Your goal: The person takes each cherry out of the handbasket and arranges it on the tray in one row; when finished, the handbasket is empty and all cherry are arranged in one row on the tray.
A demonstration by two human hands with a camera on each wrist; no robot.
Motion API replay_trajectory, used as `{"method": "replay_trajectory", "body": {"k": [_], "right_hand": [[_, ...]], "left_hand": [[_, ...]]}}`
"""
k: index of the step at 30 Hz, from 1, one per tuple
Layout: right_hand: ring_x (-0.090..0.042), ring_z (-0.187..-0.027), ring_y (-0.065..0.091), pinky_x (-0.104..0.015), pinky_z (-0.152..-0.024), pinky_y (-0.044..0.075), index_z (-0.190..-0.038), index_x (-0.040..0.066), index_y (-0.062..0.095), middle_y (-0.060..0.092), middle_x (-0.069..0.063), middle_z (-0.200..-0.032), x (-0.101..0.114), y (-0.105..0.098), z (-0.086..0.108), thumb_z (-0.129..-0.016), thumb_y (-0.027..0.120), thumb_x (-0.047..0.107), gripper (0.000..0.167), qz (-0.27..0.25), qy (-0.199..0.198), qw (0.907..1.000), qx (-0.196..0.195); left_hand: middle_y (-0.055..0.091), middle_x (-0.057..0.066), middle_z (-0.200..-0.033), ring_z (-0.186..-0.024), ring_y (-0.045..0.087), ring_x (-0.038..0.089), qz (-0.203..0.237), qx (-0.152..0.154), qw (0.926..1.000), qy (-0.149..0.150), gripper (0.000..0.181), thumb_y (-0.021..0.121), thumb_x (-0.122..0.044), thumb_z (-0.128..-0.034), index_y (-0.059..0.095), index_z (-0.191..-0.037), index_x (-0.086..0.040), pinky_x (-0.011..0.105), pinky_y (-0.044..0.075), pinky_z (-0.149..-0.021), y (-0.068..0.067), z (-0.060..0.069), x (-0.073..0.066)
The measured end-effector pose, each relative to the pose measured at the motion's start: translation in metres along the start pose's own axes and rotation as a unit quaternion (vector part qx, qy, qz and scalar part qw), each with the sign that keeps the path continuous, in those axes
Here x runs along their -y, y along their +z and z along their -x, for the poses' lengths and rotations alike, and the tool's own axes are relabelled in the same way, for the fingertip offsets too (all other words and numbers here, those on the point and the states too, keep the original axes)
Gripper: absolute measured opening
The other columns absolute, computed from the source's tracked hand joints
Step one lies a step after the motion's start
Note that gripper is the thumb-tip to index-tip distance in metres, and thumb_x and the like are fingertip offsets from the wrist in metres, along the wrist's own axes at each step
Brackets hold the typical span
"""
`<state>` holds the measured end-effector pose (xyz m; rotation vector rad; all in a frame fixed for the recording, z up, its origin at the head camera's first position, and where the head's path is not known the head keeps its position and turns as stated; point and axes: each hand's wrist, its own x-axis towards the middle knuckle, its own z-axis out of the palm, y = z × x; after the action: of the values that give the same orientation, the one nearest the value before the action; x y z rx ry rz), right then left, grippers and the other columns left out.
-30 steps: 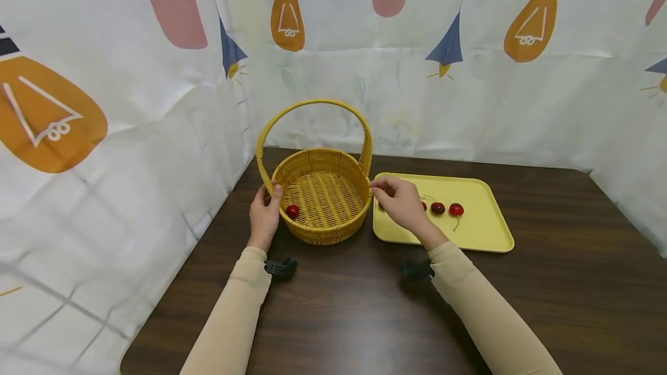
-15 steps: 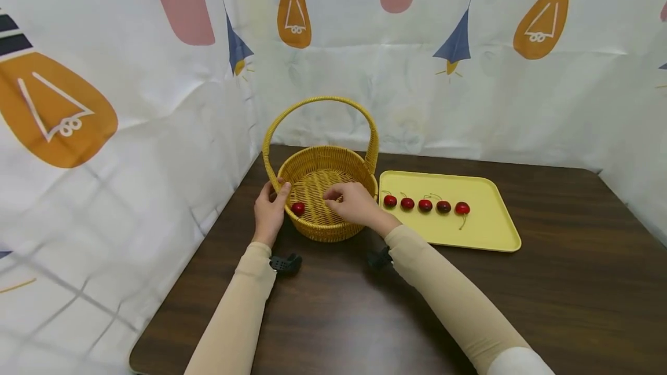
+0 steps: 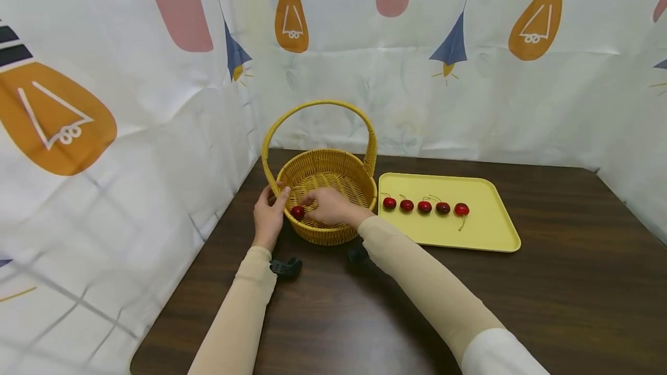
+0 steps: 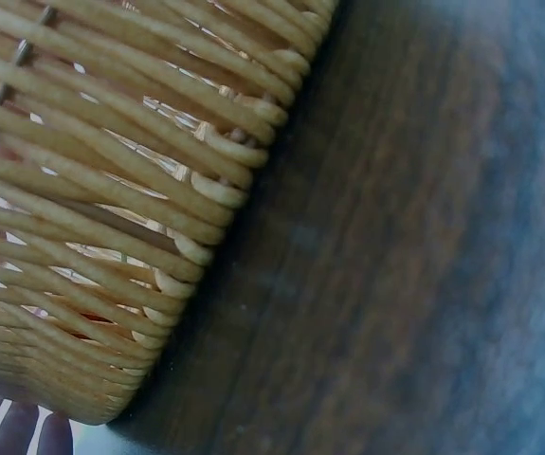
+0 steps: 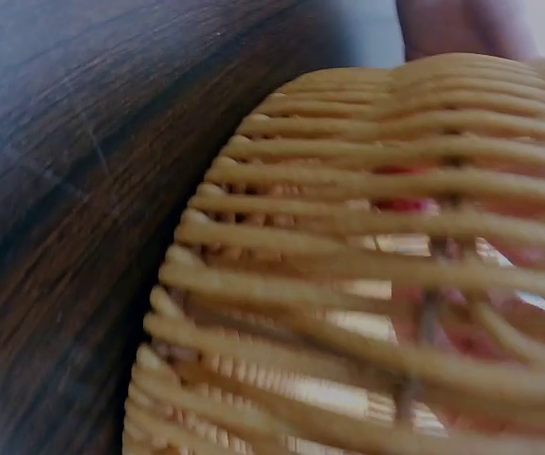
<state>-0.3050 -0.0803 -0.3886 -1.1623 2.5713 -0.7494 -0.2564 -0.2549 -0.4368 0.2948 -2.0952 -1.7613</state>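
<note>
A yellow wicker basket (image 3: 325, 236) with a tall arched handle stands on the table. My left hand (image 3: 268, 219) grips its left side near the handle's foot, the thumb at the rim. My right hand (image 3: 333, 207) reaches inside over the front rim, its fingers bent and their tips close to a dark red cherry (image 3: 297, 212) at the left of the basket floor. Whether those fingers hold anything is hidden. In the right wrist view, a red patch (image 5: 405, 194) shows through the weave (image 5: 348, 256). Several left fingers (image 4: 11, 436) show in the left wrist view, below the basket.
Right beside the basket lies a yellow tray (image 3: 484, 224). Several stemmed cherries (image 3: 424, 207) form a row along its left and middle part. The dark wooden table (image 3: 563, 271) meets a patterned white curtain (image 3: 333, 74) at the back and left.
My right hand has travelled left from the tray's near-left edge, over the basket's right side, and down towards the cherry inside. The left hand keeps its grip on the basket.
</note>
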Motion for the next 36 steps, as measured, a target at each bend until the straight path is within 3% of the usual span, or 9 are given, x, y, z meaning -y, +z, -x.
{"method": "replay_trajectory", "body": {"k": [4,10,18,23,29,36], "right_hand": [[-0.019,-0.11,0.061,-0.033,-0.091,0.049,-0.127,0.012,0.065,0.067,-0.003,-0.12,0.005,0.004,-0.005,-0.093,0.066,0.013,0.034,0.014,-0.028,0.9993,0.021],[-0.017,-0.108,0.061,-0.031,-0.092,0.048,-0.127,0.011,0.065,0.067,-0.002,-0.118,0.006,0.008,-0.01,-0.091,0.067,0.011,0.036,0.057,-0.055,0.9963,0.032],[-0.012,-0.101,0.064,-0.026,-0.089,0.049,-0.119,0.012,0.07,0.07,0.0,-0.11,0.005,0.01,-0.012,-0.093,0.066,0.012,0.026,0.059,-0.069,0.9943,0.055],[-0.011,-0.099,0.064,-0.025,-0.089,0.049,-0.116,0.013,0.071,0.07,0.001,-0.109,0.004,0.01,-0.01,-0.093,0.066,0.014,0.023,0.054,-0.073,0.9942,0.058],[-0.013,-0.099,0.062,-0.028,-0.088,0.049,-0.125,0.011,0.067,0.069,-0.001,-0.114,0.0,-0.001,0.001,-0.096,0.059,0.012,0.03,0.033,-0.057,0.9961,0.058],[-0.015,-0.087,0.057,-0.028,-0.078,0.046,-0.126,0.009,0.066,0.067,-0.001,-0.112,-0.01,-0.023,0.024,-0.096,0.059,0.013,0.032,-0.023,-0.04,0.9988,0.016]], "left_hand": [[0.055,0.008,-0.131,-0.117,0.053,0.024,0.004,-0.003,1.0,0.002,0.05,0.061,-0.041,-0.0955,0.053,-0.137,-0.015,0.045,0.044,-0.096,0.001,0.001,0.0],[0.057,0.007,-0.128,-0.114,0.054,0.024,0.008,-0.005,0.9999,0.009,0.049,0.061,-0.042,-0.0951,0.054,-0.135,-0.015,0.043,0.044,-0.093,0.001,0.0,-0.001],[0.056,0.007,-0.131,-0.117,0.053,0.024,0.011,-0.001,0.9999,0.007,0.051,0.062,-0.042,-0.0947,0.053,-0.137,-0.014,0.044,0.044,-0.096,0.0,0.0,-0.001],[0.055,0.008,-0.133,-0.12,0.052,0.025,0.007,-0.003,1.0,0.004,0.054,0.062,-0.044,-0.0941,0.052,-0.138,-0.014,0.045,0.044,-0.098,0.0,0.0,0.0],[0.055,0.007,-0.133,-0.119,0.053,0.024,0.008,0.0,0.9999,0.007,0.055,0.062,-0.046,-0.0936,0.052,-0.137,-0.015,0.043,0.045,-0.096,0.001,0.002,0.0],[0.055,0.007,-0.131,-0.117,0.053,0.024,0.006,0.002,1.0,0.008,0.067,0.061,-0.059,-0.0881,0.052,-0.138,-0.015,0.044,0.044,-0.096,0.0,0.003,0.0]]}}
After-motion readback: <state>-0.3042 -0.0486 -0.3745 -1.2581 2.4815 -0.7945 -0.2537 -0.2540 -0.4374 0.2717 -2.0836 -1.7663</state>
